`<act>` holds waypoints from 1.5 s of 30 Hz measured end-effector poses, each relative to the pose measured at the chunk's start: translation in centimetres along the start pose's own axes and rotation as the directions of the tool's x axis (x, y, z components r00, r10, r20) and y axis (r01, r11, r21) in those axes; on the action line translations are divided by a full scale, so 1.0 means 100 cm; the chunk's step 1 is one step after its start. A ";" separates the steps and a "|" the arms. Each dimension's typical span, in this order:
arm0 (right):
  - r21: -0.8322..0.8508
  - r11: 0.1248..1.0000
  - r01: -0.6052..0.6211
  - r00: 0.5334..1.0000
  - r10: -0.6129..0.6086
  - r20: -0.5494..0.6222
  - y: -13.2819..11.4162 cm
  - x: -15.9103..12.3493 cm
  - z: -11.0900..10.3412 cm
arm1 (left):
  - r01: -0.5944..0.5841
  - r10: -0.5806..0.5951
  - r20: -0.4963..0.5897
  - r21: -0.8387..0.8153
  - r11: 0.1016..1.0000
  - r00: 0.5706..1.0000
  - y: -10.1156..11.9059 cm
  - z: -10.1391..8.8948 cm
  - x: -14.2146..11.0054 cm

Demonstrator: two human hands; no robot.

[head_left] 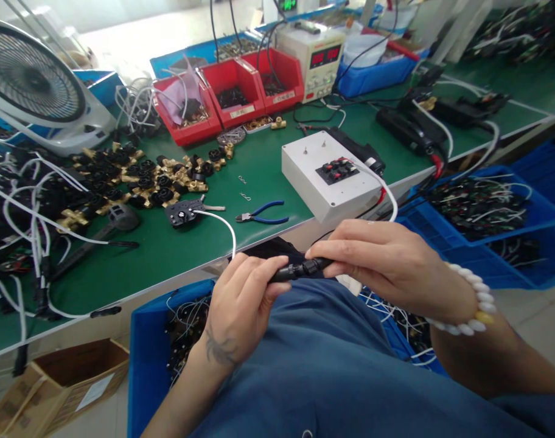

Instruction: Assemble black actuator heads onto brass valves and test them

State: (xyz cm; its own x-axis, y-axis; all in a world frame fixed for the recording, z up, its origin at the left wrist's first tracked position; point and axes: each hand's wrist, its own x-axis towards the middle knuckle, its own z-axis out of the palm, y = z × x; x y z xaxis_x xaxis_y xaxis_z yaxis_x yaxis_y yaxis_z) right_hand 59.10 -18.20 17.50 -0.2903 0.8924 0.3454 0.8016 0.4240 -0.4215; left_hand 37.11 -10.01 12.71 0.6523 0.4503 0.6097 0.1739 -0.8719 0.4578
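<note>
In front of my body, my left hand (241,304) is closed on a black cable connector (283,273). A white cable (229,228) runs from behind that hand to a small black module (184,213) lying on the bench. My right hand (382,258), with a bead bracelet at the wrist, pinches a second black connector (314,266). The two connectors meet end to end between my hands; whether they are fully joined I cannot tell. Beyond my right hand, a white cable (387,191) rises toward the grey switch box (305,164).
Blue-handled cutters (263,213) and two small metal clips (244,188) lie on the green bench (159,261). Brass fittings (168,176) are heaped behind the module. Farther back are red bins (232,91), a power supply (310,55) and a fan (35,79). Blue crates (143,365) flank my lap.
</note>
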 end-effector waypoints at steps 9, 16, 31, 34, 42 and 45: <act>-0.142 0.990 0.028 1.000 -0.026 0.018 -0.002 -0.001 0.002 | -0.009 0.011 -0.044 0.061 0.998 0.999 0.003 -0.004 0.001; -0.164 0.986 0.037 0.999 -0.032 0.034 -0.004 -0.003 0.001 | -0.003 0.013 -0.082 0.124 0.992 0.997 0.004 -0.006 0.000; -0.110 0.992 -0.057 0.920 0.095 0.381 0.015 -0.007 0.036 | -0.065 0.023 0.294 0.136 0.988 0.955 -0.006 0.016 -0.011; -0.028 0.997 -0.074 0.804 0.076 0.590 0.029 -0.004 0.047 | 0.053 -0.065 0.380 0.043 0.998 0.923 -0.021 0.022 -0.018; -0.082 0.912 -0.402 0.901 0.378 -0.211 0.131 0.060 0.016 | 0.876 -0.784 -0.407 0.099 0.473 0.469 -0.150 0.006 -0.019; -0.101 0.861 -0.499 0.845 0.457 -0.277 0.173 0.079 0.011 | 0.907 -0.831 -0.383 0.046 0.419 0.403 -0.174 0.007 -0.021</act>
State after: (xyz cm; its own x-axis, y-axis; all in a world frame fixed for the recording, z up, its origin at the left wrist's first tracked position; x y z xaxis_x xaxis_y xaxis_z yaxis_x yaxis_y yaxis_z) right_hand 70.10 -3.66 12.06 0.2658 0.9052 0.3317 0.8876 -0.0955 -0.4505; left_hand 33.27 4.03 2.99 -0.1640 0.9799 0.1133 0.6982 0.0342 0.7151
